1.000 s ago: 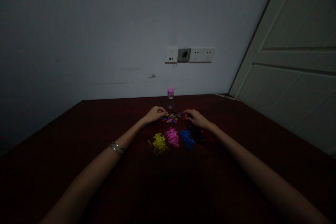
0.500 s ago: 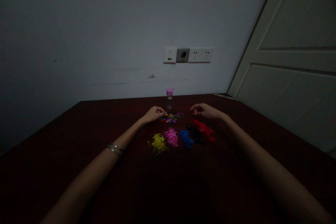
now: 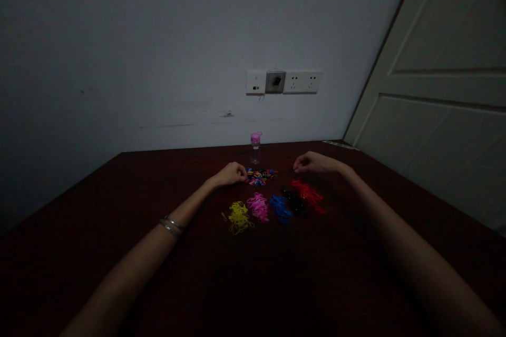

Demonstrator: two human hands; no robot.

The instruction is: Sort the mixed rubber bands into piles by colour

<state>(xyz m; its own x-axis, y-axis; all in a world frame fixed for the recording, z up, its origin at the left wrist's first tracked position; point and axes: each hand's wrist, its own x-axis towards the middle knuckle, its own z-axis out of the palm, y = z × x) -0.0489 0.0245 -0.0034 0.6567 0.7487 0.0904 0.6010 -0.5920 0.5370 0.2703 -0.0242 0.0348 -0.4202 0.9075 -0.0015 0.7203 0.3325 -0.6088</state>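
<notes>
My left hand [image 3: 234, 173] is closed at the left edge of a mixed-colour pile of small bands [image 3: 260, 175]; what its fingertips hold is too small to make out. My right hand [image 3: 308, 162] hovers behind the red bands [image 3: 308, 195], thumb and fingers pinched together, with any held item too small to tell. Nearer me lie separate heaps of yellow bands [image 3: 239, 217], pink bands [image 3: 258, 206], blue bands [image 3: 281, 208] and black bands [image 3: 295, 202].
A clear bottle with a pink cap [image 3: 255, 148] stands behind the mixed pile. The dark red table [image 3: 177, 168] meets a wall with sockets [image 3: 300, 82]. A pale panelled door [image 3: 435, 95] is at the right.
My right hand has moved slightly right, and the red bit at its fingertips no longer shows. My left hand has shifted a little down at the pile's edge.
</notes>
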